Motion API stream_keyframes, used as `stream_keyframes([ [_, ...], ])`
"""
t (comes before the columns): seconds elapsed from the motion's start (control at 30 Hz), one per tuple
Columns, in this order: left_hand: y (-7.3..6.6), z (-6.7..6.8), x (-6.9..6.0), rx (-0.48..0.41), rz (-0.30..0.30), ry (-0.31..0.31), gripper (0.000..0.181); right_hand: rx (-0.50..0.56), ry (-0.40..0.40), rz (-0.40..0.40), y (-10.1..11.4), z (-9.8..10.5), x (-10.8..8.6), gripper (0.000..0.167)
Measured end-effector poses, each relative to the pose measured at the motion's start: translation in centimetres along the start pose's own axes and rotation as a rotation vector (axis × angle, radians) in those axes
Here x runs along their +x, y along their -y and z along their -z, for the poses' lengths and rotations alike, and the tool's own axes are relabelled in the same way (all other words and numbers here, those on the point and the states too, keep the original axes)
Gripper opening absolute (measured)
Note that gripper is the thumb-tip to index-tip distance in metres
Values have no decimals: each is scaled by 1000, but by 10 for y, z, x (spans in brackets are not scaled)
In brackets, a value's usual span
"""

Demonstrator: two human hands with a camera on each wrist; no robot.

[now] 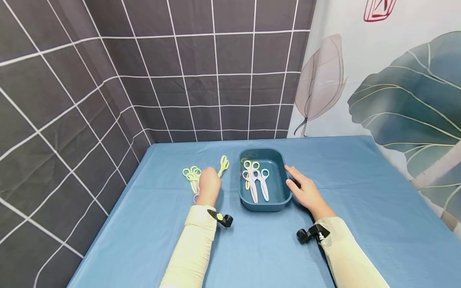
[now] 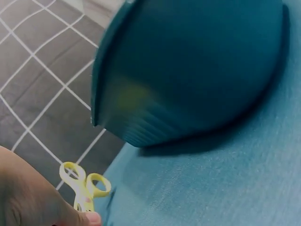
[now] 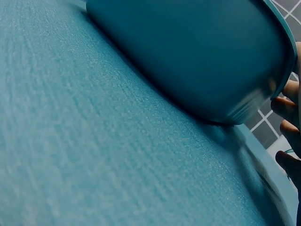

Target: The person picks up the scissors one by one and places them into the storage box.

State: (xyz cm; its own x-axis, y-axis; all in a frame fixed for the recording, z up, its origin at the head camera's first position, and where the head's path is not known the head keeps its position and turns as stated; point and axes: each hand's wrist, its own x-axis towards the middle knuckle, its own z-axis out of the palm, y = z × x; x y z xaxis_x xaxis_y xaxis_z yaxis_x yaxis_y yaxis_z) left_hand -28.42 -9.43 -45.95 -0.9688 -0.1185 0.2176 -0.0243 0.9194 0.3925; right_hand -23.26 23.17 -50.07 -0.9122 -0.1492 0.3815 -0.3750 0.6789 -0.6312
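My left hand [image 1: 210,185] pinches a pair of yellow scissors [image 1: 224,163] left of a blue-green tub. In the left wrist view the thumb lies against the scissors [image 2: 83,186] below their two handle loops. Beside this hand on the cloth are yellow-green scissors [image 1: 192,175] and a purple handle loop [image 1: 196,198], partly hidden by the hand. Several white-bladed scissors [image 1: 253,186] with pale purple, pale blue and yellow-green handles lie inside the tub [image 1: 266,207]. My right hand [image 1: 306,191] rests its fairly straight fingers [image 3: 291,89] against the tub's right rim.
Blue cloth [image 1: 144,240] covers the table. A dark curtain with white grid lines [image 1: 194,60] hangs behind and on the left. At the back right hangs a white curtain with leaf prints [image 1: 320,80]. Each wrist wears a black camera mount [image 1: 225,220].
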Motion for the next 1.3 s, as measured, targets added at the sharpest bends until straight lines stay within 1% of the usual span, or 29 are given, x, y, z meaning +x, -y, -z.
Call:
stream_keyframes([
  [0.1,0,4,0,-50,-6,-15,16,-7,-5,8,-1,0,0,51],
  [0.2,-1,7,1,-147,-6,-7,23,-5,-11,14,0,0,0,51],
  [0.3,-4,14,3,-278,10,17,26,1,-20,16,1,1,0,50],
  [0.4,-9,25,2,-412,21,33,25,7,-25,12,2,0,0,50],
  [0.5,-18,38,-2,-590,46,74,18,7,-19,1,3,0,0,50],
  [0.6,-32,50,-8,-783,70,133,13,6,-9,-12,3,-1,1,51],
  [0.63,-38,53,-10,-842,66,155,12,6,-5,-17,3,-1,1,51],
  [0.7,-50,56,-13,-919,54,194,11,7,-2,-20,1,-1,1,51],
  [0.8,-70,53,-16,-982,28,260,10,6,1,-23,-1,-1,1,51],
  [0.93,-96,40,-19,-1023,49,362,10,9,0,-22,-1,0,0,51],
  [0.97,-102,36,-20,-1032,65,385,9,10,-1,-22,-1,0,0,51],
  [1.1,-121,22,-21,-1023,134,450,7,12,-9,-13,0,0,0,51],
  [1.3,-142,1,-19,-1009,289,512,8,15,-27,-4,2,0,1,50],
])
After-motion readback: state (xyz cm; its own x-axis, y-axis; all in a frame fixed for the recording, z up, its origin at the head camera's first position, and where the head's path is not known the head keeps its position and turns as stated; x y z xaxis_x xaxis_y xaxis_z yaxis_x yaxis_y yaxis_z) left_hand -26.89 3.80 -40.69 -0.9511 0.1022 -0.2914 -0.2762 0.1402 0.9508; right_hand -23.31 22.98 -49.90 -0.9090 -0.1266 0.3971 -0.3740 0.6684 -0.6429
